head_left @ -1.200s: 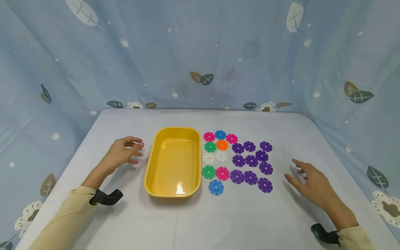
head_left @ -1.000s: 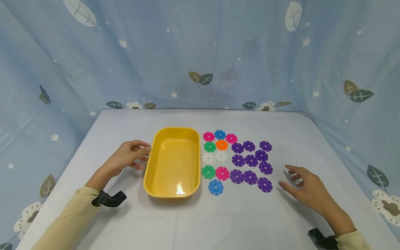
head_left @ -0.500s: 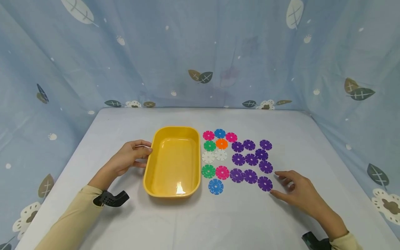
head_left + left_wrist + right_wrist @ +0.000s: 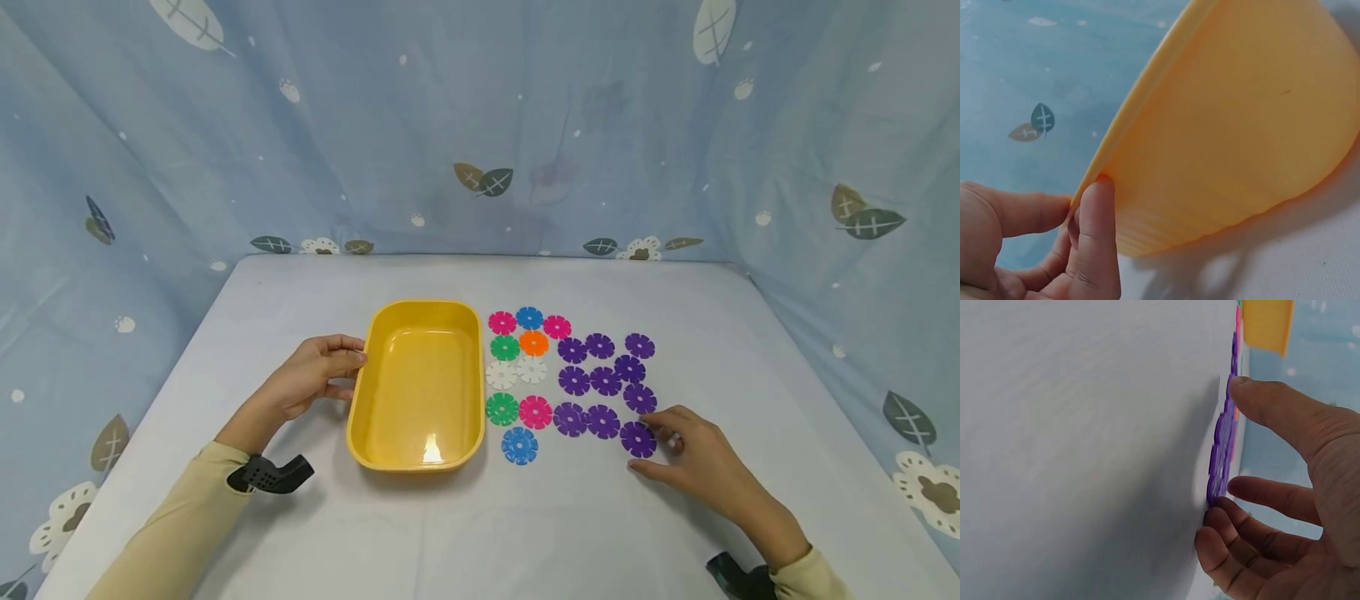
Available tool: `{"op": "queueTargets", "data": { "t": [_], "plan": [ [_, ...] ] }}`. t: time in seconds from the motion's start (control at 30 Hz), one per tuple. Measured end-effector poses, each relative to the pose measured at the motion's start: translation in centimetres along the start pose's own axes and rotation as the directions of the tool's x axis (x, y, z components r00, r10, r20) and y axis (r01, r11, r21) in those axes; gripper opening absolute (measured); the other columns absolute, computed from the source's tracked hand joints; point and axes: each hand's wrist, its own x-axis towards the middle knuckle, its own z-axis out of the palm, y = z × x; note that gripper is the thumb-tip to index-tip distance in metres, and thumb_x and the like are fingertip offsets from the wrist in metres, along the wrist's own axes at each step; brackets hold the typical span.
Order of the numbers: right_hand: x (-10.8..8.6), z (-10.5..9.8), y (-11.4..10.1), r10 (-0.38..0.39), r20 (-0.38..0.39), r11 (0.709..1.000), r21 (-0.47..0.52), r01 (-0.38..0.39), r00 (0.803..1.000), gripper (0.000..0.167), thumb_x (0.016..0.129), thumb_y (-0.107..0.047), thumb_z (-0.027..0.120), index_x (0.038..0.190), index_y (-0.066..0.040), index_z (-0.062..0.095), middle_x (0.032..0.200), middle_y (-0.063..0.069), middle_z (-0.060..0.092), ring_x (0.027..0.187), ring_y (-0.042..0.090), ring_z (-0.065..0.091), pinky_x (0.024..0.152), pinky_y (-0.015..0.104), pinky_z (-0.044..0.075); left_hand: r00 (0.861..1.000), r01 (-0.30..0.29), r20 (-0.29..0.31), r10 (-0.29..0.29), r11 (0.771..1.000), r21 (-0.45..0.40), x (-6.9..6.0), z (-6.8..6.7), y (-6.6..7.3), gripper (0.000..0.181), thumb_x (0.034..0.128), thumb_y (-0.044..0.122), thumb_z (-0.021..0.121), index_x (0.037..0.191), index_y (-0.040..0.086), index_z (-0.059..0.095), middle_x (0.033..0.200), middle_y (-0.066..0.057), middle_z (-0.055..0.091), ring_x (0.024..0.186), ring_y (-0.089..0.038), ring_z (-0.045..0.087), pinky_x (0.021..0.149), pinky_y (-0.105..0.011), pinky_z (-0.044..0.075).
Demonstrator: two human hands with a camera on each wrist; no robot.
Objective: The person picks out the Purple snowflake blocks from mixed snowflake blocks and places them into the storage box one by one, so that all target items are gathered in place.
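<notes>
A deep yellow plastic tray (image 4: 420, 392) stands left of centre on the white cloth. My left hand (image 4: 311, 379) pinches its left rim, thumb on top and fingers under the edge, which the left wrist view shows close up. To the tray's right lie flat notched snowflake discs, several of them purple. At the front right of the purple group is one purple snowflake disc (image 4: 637, 439). My right hand (image 4: 697, 458) is right beside it, thumb and index finger spread apart near its edge. Whether the fingertips touch that disc is hard to tell.
Between tray and purple group lie pink (image 4: 536, 412), green (image 4: 502, 409), blue (image 4: 520, 446), white (image 4: 531, 370) and orange (image 4: 534, 342) snowflake discs. A blue patterned curtain (image 4: 480, 108) hangs behind and beside the white table (image 4: 450, 542).
My left hand has moved right to the tray and taken hold of its rim. My right hand has moved left, up to the front right purple snowflake disc.
</notes>
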Motion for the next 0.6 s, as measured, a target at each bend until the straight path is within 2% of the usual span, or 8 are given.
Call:
{"op": "queueTargets", "data": {
  "t": [0.23,0.37,0.6],
  "plan": [
    [0.8,0.36,-0.5,-0.017,0.006,1.0,0.014,0.017,1.0,0.053,0.063,-0.02,0.096,0.106,0.0,0.072,0.088,-0.003,0.06,0.075,0.011,0.056,0.061,0.025,0.054,1.0,0.005,0.002,-0.005,1.0,-0.008,-0.01,0.03,0.09,0.043,0.1016,0.021,0.061,0.131,-0.007,0.046,0.111,-0.015,0.061,0.093,-0.023,0.066,0.073,-0.037,0.061],
    [0.97,0.39,-0.87,0.023,0.029,0.999,0.031,-0.024,0.999,0.048,0.063,-0.017,0.096,0.103,-0.001,0.073,0.085,-0.003,0.06,0.073,0.01,0.055,0.06,0.024,0.053,1.0,0.005,0.004,-0.005,1.0,-0.009,0.02,0.09,0.15,0.043,0.102,0.021,0.06,0.132,-0.007,0.046,0.112,-0.016,0.061,0.094,-0.023,0.066,0.073,-0.037,0.061],
    [0.98,0.69,-1.03,0.094,0.035,0.996,-0.012,-0.094,0.995,0.047,0.063,-0.02,0.096,0.099,-0.004,0.072,0.086,-0.002,0.062,0.074,0.011,0.056,0.062,0.026,0.053,1.0,0.008,0.0,-0.008,1.0,-0.017,-0.04,0.03,0.13,0.041,0.1018,0.02,0.06,0.131,-0.006,0.047,0.111,-0.015,0.061,0.093,-0.023,0.066,0.072,-0.036,0.061]
  ]
}}
